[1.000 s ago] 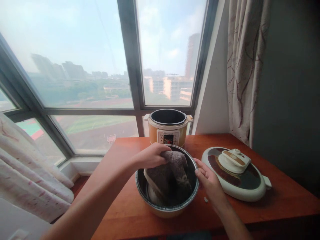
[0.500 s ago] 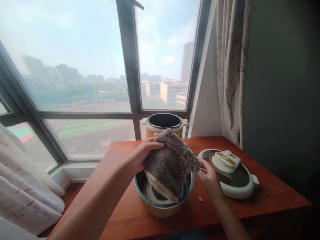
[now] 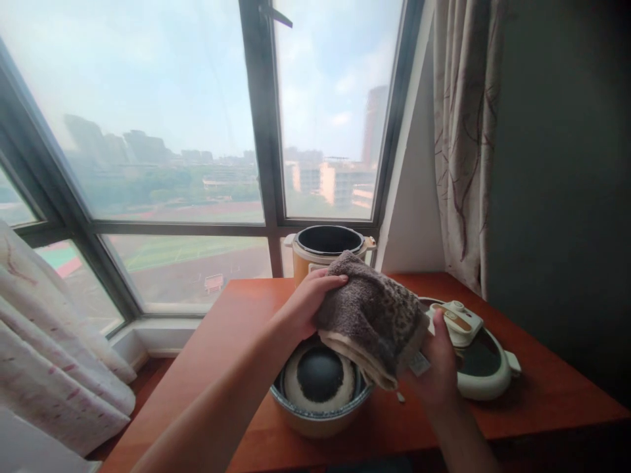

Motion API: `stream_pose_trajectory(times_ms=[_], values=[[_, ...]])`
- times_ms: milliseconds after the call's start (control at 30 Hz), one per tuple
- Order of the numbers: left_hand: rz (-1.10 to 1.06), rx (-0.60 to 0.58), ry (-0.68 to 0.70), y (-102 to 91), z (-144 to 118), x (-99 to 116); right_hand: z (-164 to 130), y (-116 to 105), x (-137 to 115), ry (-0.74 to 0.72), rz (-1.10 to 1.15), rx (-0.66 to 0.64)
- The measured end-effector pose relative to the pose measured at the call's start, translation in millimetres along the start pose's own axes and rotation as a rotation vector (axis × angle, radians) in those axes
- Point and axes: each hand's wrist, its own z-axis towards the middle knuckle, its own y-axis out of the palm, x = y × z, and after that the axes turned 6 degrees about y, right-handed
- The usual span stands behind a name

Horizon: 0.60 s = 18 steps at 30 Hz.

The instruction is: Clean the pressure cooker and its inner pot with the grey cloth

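A folded grey-brown towel (image 3: 362, 305) with a patterned part and a pale edge is held up between my two hands. My left hand (image 3: 313, 299) pinches its upper left corner, thumb on top. At its right end, my right hand (image 3: 436, 371) grips the towel beside a small white tag (image 3: 419, 363), thumb pointing up and the other fingers partly hidden. Just below the towel stands a round inner pot (image 3: 320, 427). Inside the pot, a pale ring (image 3: 296, 381) surrounds a dark round middle; the towel covers part of the pot's rim.
Behind the towel stands a cream and tan cooker body (image 3: 302, 261), open at the top. Its lid (image 3: 486, 378) lies at the right on the reddish wooden table (image 3: 197, 368). A small pale scrap (image 3: 400, 397) is near the pot. Windows and curtains (image 3: 463, 144) border the table.
The towel has moved right and slightly up, uncovering more of the pot's inside. My right hand has shifted right and turned, with its thumb now up. The view has shifted slightly.
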Motion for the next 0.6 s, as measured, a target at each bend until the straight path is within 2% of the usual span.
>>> stream_pose_trajectory(times_ms=[133,233,300,367,467,533,600], values=[[0.05,0.034,0.019,-3.0,1,-16,-11,-2,-2,0.099,0.231,-0.015],[0.126,0.014,0.091,3.6,5,-23,-16,7,1,0.191,0.203,0.001],[0.266,-0.022,0.159,5.4,7,-26,-16,11,0,0.231,0.153,0.09],[0.528,-0.066,0.234,2.1,3,-28,-15,6,-4,0.161,0.109,0.24],[1.063,-0.181,0.282,-9.5,-19,-33,-12,-20,-15,-0.062,-0.015,0.46],[1.342,-0.303,0.273,-16.6,-43,-38,-11,-41,-21,-0.16,-0.156,0.536],[1.528,-0.463,0.232,-19.8,-67,-46,-11,-56,-24,-0.227,-0.249,0.559]])
